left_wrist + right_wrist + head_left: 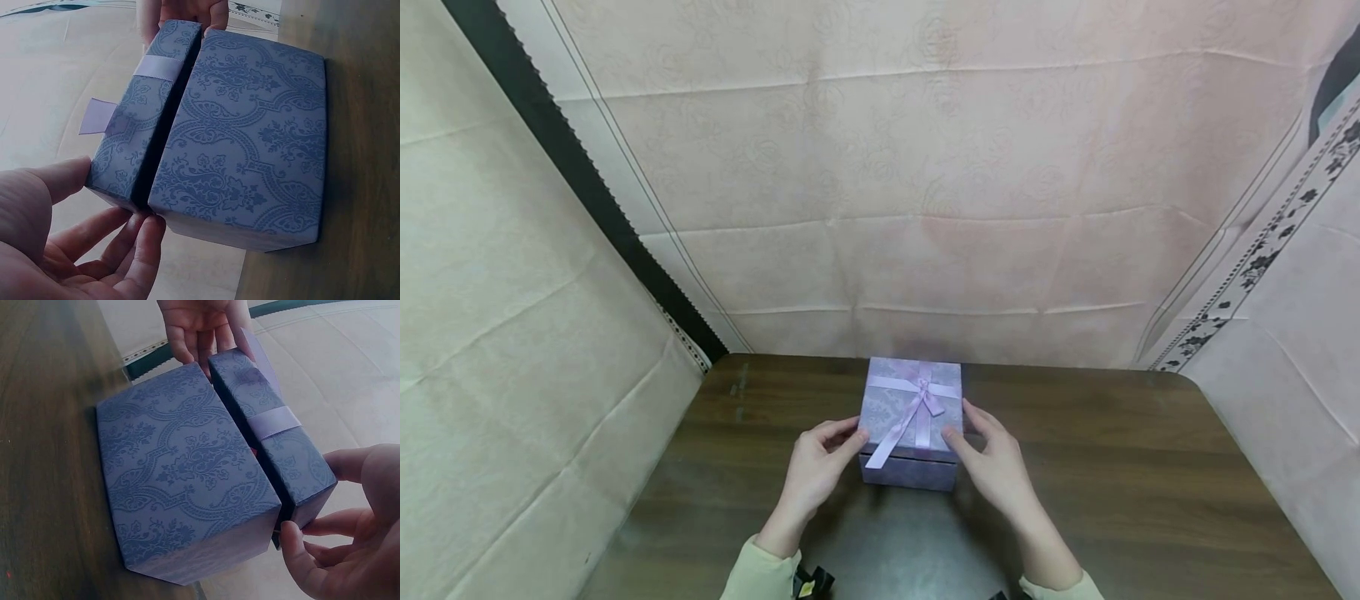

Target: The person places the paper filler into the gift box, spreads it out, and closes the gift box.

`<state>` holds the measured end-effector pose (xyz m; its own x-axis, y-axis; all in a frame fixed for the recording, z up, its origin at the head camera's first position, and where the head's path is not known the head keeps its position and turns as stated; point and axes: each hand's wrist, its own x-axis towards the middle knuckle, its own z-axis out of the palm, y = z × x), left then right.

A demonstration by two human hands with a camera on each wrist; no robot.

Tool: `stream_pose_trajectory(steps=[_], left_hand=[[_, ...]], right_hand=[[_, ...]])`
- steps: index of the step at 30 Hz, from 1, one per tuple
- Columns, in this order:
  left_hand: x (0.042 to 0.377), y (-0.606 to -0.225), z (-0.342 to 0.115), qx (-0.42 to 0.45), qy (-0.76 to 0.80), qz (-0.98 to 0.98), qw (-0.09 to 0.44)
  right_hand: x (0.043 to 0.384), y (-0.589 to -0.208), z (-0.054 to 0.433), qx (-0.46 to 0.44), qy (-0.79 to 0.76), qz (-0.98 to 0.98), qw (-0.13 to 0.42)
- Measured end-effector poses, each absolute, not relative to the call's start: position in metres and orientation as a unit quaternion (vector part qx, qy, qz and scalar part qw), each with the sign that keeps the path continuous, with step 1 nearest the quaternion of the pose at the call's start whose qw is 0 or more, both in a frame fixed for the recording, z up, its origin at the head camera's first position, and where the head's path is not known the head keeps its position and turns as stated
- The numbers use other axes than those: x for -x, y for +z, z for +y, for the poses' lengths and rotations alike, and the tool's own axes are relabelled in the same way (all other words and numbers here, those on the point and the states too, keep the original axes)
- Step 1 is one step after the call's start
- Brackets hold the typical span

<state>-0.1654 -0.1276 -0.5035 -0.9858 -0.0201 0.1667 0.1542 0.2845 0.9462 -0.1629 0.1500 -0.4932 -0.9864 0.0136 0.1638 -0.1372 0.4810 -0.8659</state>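
A purple gift box (910, 476) with a damask pattern stands on the table. Its lid (883, 412) sits over it, tied with a lilac ribbon and bow (923, 390). Between lid and base runs a dark gap, plain in both wrist views along the patterned base (250, 137). My left hand (815, 467) grips the lid's left side, thumb on the near corner and fingers under the lower edge. Opposite it, my right hand (1000, 471) holds the lid's right side, thumb on top. In the right wrist view, fingertips lie at the lid's (297, 462) lower edge by the gap.
The brown wooden table (1112, 467) spreads to both sides of the box. Pale patterned cloth (925, 167) hangs behind it, with more cloth (512, 375) at the left and right. A black strip (587, 183) edges the left cloth.
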Motion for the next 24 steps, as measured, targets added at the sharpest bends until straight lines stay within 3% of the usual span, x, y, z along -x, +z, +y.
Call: stream_pose_trajectory(steps=[24], left_hand=[[0.1709, -0.5098, -0.1318, 0.048, -0.550, -0.833, 0.031]], right_hand=[[0.1637, -0.4963, 0.1513, -0.064, 0.468, -0.881, 0.027]])
